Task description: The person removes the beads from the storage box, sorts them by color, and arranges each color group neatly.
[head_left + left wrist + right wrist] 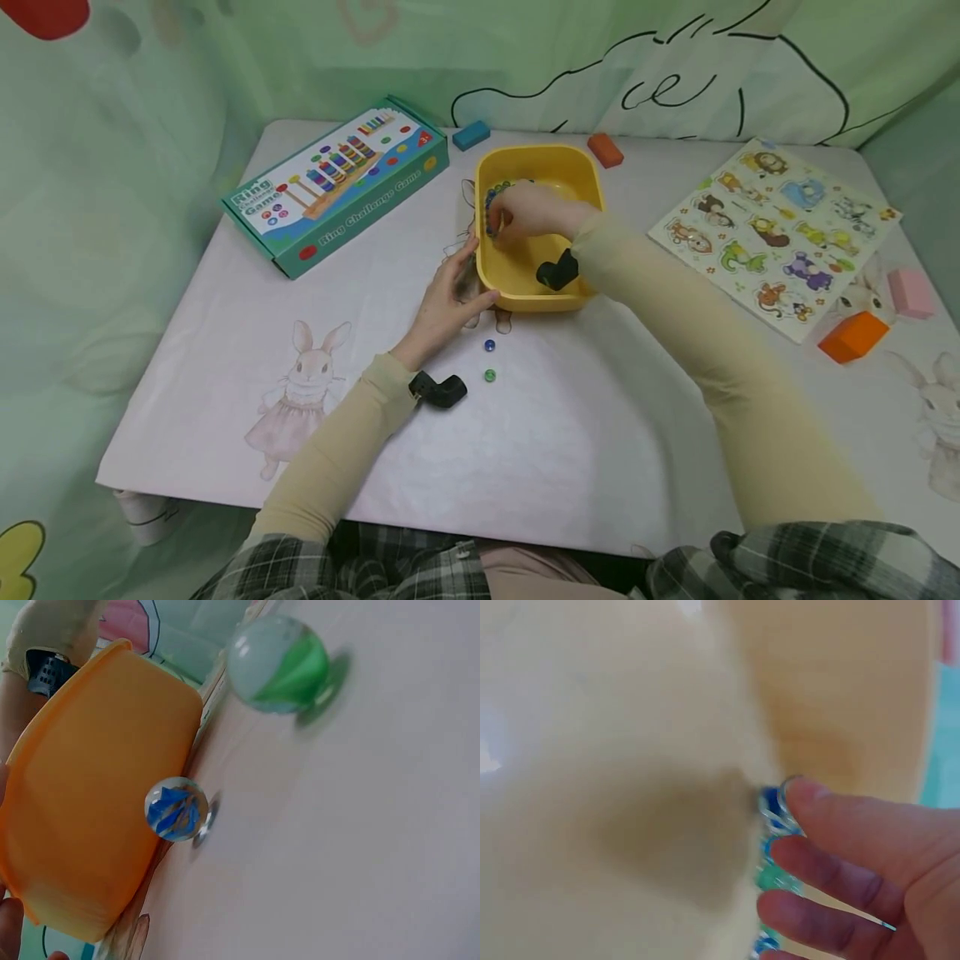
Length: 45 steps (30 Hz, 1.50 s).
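Note:
A yellow tub [587,179] stands mid-table. My right hand [525,212] reaches into it, and its fingers [840,855] lie fairly straight, their tips touching a cluster of blue and green marbles [771,817] at the tub's far-left inner corner [491,198]. My left hand [448,302] rests against the tub's outer left wall [90,817], fingers along the side and thumb at the near corner. On the table just in front of the tub lie a blue marble [490,345] [176,808] and a green marble [490,376] [277,664], both close to my left wrist.
A teal "Ring Challenge Game" box [337,183] lies at the back left. At the right are an animal puzzle board [772,225], an orange block [852,336] and a pink block [911,292]. A teal block [471,134] and an orange-red block [604,150] lie behind the tub.

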Tool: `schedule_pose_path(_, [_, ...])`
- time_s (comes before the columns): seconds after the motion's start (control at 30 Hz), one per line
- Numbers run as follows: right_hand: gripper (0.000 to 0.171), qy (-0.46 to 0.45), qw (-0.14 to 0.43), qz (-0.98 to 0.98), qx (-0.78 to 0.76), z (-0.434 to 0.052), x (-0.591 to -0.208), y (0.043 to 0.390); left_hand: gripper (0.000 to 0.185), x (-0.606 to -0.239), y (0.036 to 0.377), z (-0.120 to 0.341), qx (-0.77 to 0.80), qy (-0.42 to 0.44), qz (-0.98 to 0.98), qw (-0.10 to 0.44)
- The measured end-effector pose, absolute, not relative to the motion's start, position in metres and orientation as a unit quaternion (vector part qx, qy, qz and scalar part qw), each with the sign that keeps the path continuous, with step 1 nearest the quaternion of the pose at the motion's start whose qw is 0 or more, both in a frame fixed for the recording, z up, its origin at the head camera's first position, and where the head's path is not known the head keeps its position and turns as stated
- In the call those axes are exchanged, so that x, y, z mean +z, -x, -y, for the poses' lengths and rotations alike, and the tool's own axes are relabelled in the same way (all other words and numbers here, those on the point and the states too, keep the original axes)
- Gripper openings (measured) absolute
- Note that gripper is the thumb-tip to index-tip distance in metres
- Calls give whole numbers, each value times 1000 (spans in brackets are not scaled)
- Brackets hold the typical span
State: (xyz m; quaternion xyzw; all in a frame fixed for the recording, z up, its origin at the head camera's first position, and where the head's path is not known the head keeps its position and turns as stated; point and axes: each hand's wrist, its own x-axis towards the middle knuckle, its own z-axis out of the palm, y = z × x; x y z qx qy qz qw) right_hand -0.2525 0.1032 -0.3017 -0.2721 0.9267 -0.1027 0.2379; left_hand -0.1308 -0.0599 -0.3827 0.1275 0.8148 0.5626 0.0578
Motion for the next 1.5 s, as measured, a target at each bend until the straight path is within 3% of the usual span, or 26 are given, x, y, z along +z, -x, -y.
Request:
schedule_pose_path(0.3, [17, 306, 221, -916, -139, -121, -275, 246, 74, -384, 131, 62, 565, -135, -812, 62])
schedule_pose_path(0.7, [18, 313, 174, -911, -206, -129, -254, 202, 75, -386, 132, 62, 560, -143, -814, 56])
schedule_pose_path(1.23, [12, 371, 102, -877, -287, -138, -287, 120, 74, -384, 131, 60, 573, -134, -807, 49])
schedule_pose_path(1.5, [13, 371, 122, -872, -296, -137, -320, 100, 74, -384, 131, 58, 571, -128, -809, 56])
